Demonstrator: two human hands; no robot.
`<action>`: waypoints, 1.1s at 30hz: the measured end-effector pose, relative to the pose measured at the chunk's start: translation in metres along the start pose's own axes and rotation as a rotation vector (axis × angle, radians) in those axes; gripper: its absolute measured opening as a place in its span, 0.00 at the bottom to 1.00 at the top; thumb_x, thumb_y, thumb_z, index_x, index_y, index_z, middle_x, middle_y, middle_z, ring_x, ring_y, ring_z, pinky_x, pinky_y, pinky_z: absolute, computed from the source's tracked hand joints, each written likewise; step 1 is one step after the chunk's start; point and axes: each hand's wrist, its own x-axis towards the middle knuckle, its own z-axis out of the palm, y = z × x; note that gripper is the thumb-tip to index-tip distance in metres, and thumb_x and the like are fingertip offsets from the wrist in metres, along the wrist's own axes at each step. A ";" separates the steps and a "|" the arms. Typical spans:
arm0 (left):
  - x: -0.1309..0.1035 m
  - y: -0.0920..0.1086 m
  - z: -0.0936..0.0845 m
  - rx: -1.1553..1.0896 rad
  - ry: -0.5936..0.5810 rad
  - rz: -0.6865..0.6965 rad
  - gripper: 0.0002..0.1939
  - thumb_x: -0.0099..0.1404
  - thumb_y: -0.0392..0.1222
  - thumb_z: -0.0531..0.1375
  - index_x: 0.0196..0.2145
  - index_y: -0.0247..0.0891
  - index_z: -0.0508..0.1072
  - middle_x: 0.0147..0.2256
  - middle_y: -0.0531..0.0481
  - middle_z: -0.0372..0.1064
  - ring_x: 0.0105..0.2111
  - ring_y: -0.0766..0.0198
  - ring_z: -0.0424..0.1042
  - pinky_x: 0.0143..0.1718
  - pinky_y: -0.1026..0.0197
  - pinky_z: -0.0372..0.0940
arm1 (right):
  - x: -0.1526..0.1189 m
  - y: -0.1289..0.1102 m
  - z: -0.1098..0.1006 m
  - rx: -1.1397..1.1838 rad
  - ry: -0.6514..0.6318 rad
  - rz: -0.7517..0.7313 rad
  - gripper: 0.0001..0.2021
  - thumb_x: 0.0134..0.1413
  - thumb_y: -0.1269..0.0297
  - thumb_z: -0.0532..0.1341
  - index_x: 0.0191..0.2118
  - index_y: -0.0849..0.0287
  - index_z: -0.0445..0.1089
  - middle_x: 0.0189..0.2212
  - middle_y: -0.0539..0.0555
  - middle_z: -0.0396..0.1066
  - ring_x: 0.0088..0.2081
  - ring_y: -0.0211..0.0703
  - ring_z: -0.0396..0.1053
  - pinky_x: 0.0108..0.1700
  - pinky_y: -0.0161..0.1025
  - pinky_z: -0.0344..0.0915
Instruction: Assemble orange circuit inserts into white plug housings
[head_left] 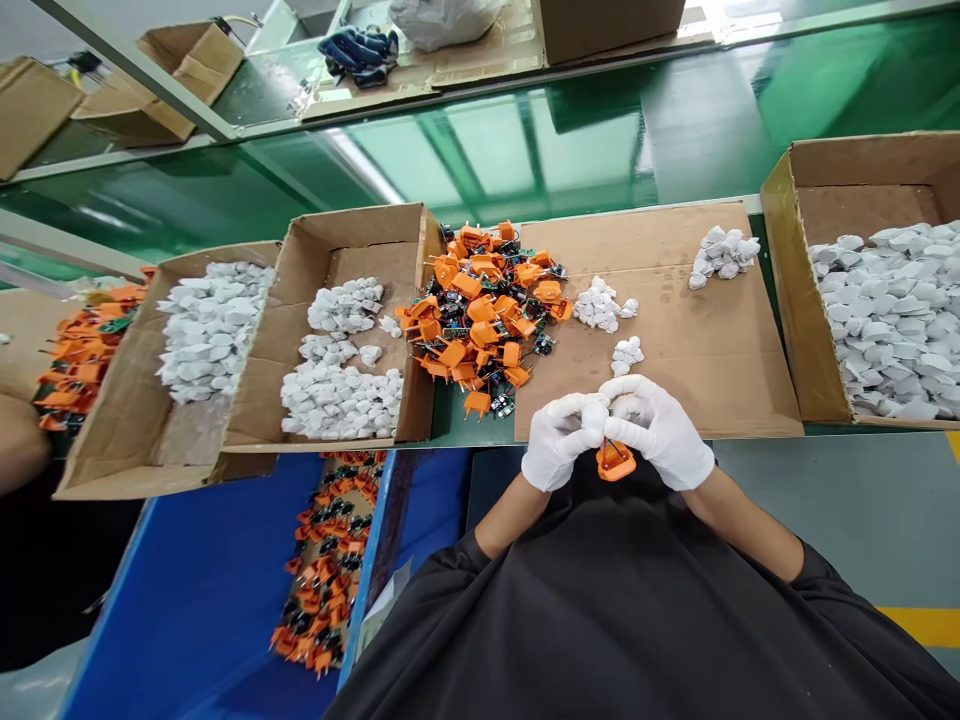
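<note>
Both my hands wear white gloves and meet above my lap, at the front edge of a cardboard sheet (675, 350). My left hand (556, 440) is closed, pinching a white lump (595, 415) between thumb and fingers. Close beside it, my right hand (660, 430) is closed on an orange plug housing (616, 461) with thin dark wires, which hangs under the fingertips. The gloves hide whatever joins the housing and the lump. Just beyond my fingers lies a small cluster of white lumps (627, 355), with another pile (598, 305) behind it.
Left of the sheet is a heap of orange housings with circuit boards (480, 310). Cardboard boxes of white lumps stand at left (424, 400) and right (784, 290). More lumps (724, 255) lie at the sheet's back. A blue bin (217, 590) sits below; another person's arm (22, 440) shows far left.
</note>
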 end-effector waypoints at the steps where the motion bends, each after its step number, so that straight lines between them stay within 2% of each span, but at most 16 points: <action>1: 0.001 0.000 0.000 0.012 -0.018 0.023 0.27 0.45 0.62 0.71 0.33 0.36 0.79 0.28 0.49 0.74 0.29 0.62 0.72 0.34 0.58 0.70 | 0.000 -0.001 0.000 -0.009 -0.005 -0.010 0.24 0.43 0.50 0.73 0.41 0.57 0.67 0.22 0.45 0.67 0.24 0.34 0.65 0.29 0.34 0.66; 4: 0.004 0.001 -0.002 0.042 -0.108 0.135 0.24 0.49 0.61 0.71 0.32 0.36 0.78 0.25 0.51 0.71 0.26 0.65 0.69 0.33 0.58 0.69 | -0.002 -0.004 -0.002 -0.009 -0.044 -0.022 0.23 0.45 0.51 0.72 0.42 0.57 0.66 0.24 0.45 0.68 0.25 0.34 0.66 0.30 0.33 0.66; 8: 0.007 0.003 -0.007 0.121 -0.203 0.268 0.24 0.49 0.59 0.71 0.37 0.38 0.79 0.24 0.53 0.69 0.24 0.67 0.67 0.29 0.62 0.65 | -0.004 -0.006 -0.005 0.042 -0.123 -0.009 0.23 0.46 0.49 0.72 0.41 0.57 0.66 0.25 0.46 0.70 0.27 0.35 0.69 0.31 0.33 0.67; 12: 0.007 0.011 -0.006 0.300 -0.197 0.340 0.23 0.52 0.60 0.69 0.36 0.38 0.78 0.27 0.51 0.71 0.26 0.66 0.68 0.29 0.62 0.64 | -0.005 -0.003 -0.004 0.056 -0.075 0.008 0.19 0.48 0.52 0.71 0.36 0.56 0.64 0.23 0.45 0.69 0.25 0.33 0.67 0.29 0.31 0.64; 14: 0.006 0.017 -0.003 0.368 -0.198 0.386 0.22 0.54 0.60 0.68 0.34 0.38 0.78 0.25 0.51 0.71 0.24 0.67 0.67 0.27 0.64 0.63 | -0.006 -0.002 -0.005 0.071 -0.103 0.007 0.19 0.50 0.51 0.70 0.36 0.56 0.64 0.22 0.44 0.68 0.24 0.33 0.66 0.28 0.31 0.64; 18: 0.006 0.032 0.003 0.517 -0.202 0.468 0.13 0.57 0.51 0.69 0.28 0.38 0.75 0.22 0.54 0.71 0.22 0.71 0.65 0.27 0.66 0.63 | -0.006 -0.002 -0.011 0.057 -0.172 -0.010 0.21 0.51 0.47 0.68 0.40 0.56 0.65 0.25 0.46 0.69 0.27 0.35 0.68 0.32 0.34 0.67; 20: 0.006 0.037 0.004 0.640 -0.163 0.474 0.10 0.57 0.46 0.69 0.28 0.39 0.75 0.23 0.55 0.72 0.22 0.71 0.66 0.28 0.67 0.64 | -0.006 -0.001 -0.015 0.013 -0.190 0.000 0.23 0.51 0.49 0.69 0.46 0.56 0.65 0.30 0.49 0.72 0.32 0.37 0.71 0.36 0.35 0.69; 23: 0.005 0.040 0.004 0.779 -0.132 0.473 0.07 0.58 0.42 0.68 0.35 0.40 0.77 0.25 0.55 0.72 0.24 0.70 0.69 0.30 0.67 0.65 | -0.005 0.001 -0.018 -0.049 -0.160 0.024 0.25 0.51 0.54 0.70 0.51 0.55 0.64 0.34 0.51 0.73 0.34 0.38 0.72 0.37 0.35 0.69; 26: 0.003 0.040 0.002 0.809 -0.175 0.471 0.10 0.60 0.42 0.67 0.40 0.41 0.77 0.26 0.55 0.71 0.26 0.69 0.69 0.30 0.67 0.65 | -0.006 0.002 -0.021 -0.079 -0.141 0.031 0.24 0.51 0.56 0.70 0.51 0.56 0.64 0.33 0.50 0.73 0.33 0.37 0.71 0.36 0.36 0.70; 30: 0.001 0.039 -0.001 0.821 -0.255 0.420 0.13 0.60 0.44 0.67 0.43 0.43 0.78 0.26 0.56 0.69 0.26 0.69 0.68 0.30 0.67 0.64 | -0.006 0.001 -0.024 -0.076 -0.227 0.048 0.27 0.49 0.57 0.71 0.53 0.56 0.64 0.34 0.50 0.73 0.34 0.37 0.72 0.36 0.35 0.70; 33: 0.002 0.037 -0.003 0.805 -0.306 0.400 0.17 0.60 0.45 0.67 0.47 0.44 0.77 0.26 0.56 0.67 0.25 0.69 0.65 0.30 0.67 0.63 | -0.006 0.000 -0.021 -0.063 -0.220 0.085 0.27 0.50 0.59 0.71 0.54 0.56 0.64 0.32 0.49 0.73 0.33 0.36 0.73 0.34 0.33 0.70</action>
